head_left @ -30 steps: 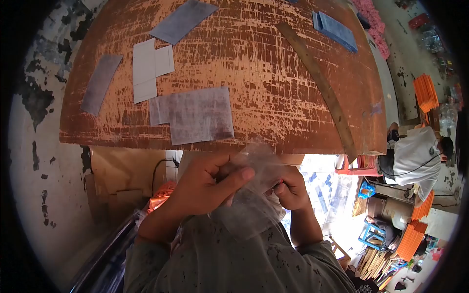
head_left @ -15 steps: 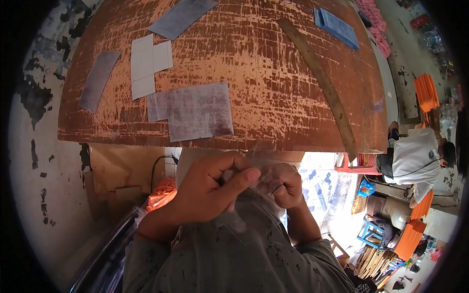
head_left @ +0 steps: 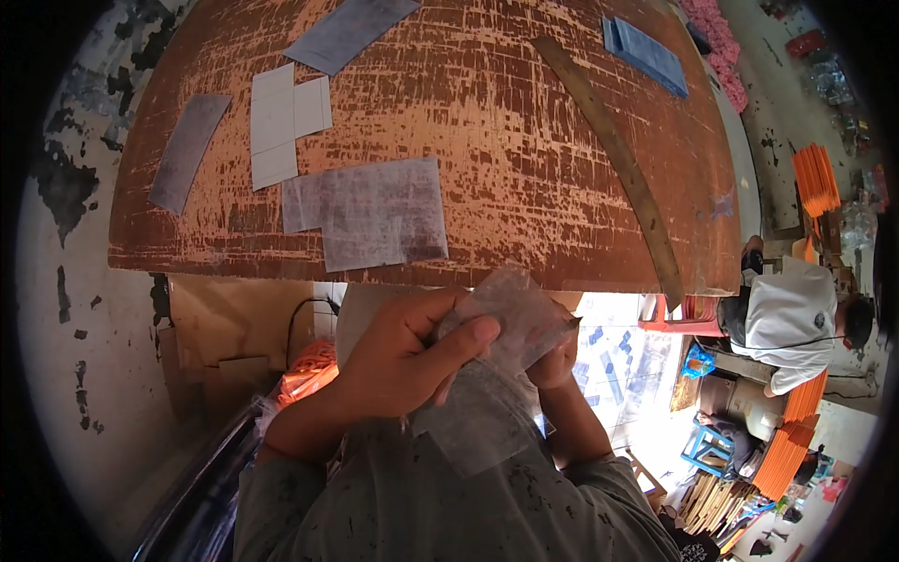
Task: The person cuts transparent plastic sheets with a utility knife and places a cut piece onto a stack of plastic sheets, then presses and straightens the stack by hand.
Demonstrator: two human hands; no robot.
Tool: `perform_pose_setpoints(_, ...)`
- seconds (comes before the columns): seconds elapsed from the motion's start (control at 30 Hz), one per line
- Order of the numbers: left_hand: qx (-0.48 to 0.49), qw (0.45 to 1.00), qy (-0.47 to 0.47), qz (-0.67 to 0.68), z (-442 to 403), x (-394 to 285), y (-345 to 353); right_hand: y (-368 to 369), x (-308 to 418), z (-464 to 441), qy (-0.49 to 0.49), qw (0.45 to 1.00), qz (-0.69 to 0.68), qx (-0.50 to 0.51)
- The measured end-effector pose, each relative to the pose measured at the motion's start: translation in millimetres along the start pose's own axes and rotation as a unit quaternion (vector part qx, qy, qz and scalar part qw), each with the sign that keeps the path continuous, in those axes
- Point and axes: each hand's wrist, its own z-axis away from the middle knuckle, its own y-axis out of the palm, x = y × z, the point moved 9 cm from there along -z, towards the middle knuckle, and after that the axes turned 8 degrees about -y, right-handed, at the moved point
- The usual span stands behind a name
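My left hand pinches a thin, clear plastic sheet between thumb and fingers, just in front of the table's near edge. Part of the plastic hangs down over my shirt. My right hand is at the sheet's right side, its fingers closed and partly covered by the plastic. A small dark pointed tip shows by those fingers; its kind cannot be made out. On the table beyond lies a flat, greyish translucent cut piece. A white card template with ruled lines lies farther back.
The scratched brown table also bears grey strips, a long ruler-like strip and folded blue pieces. Rolled plastic stands at my left. A person in a white shirt sits at right, near orange stacks.
The plastic, bunched between my hands before, is now spread out and raised, covering part of my right hand. My left hand stays nearly in place. The person at right has shifted slightly.
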Motion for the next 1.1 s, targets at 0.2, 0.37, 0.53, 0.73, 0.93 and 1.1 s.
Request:
perform_pose_setpoints(0.2,-0.009,0.999,0.041,0.008,-1.0,-1.3,-2.7,20.5,-14.3,10.1,0.061,0.994,-0.084,0.045)
perform_pose_setpoints(0.37,-0.023,0.999,0.028,0.001,-1.6,-4.5,-1.5,26.6,-11.2,3.7,0.010,0.992,-0.085,0.092)
perform_pose_setpoints(0.53,-0.028,0.999,0.035,-0.029,-3.2,3.1,-5.8,25.7,1.5,-5.4,-0.005,0.996,-0.038,0.087)
perform_pose_setpoints(0.73,-0.042,0.997,0.043,-0.053,-0.3,-4.7,-6.2,23.7,4.9,-9.5,-0.035,0.991,-0.051,0.122)
perform_pose_setpoints(0.93,-0.046,0.995,0.053,-0.067,0.4,-6.3,-6.8,19.0,-0.9,-5.1,-0.018,0.991,-0.032,0.127)
perform_pose_setpoints(1.1,-0.047,0.995,0.059,-0.065,0.0,-6.3,-6.9,21.9,1.1,-8.2,-0.029,0.990,-0.023,0.139)
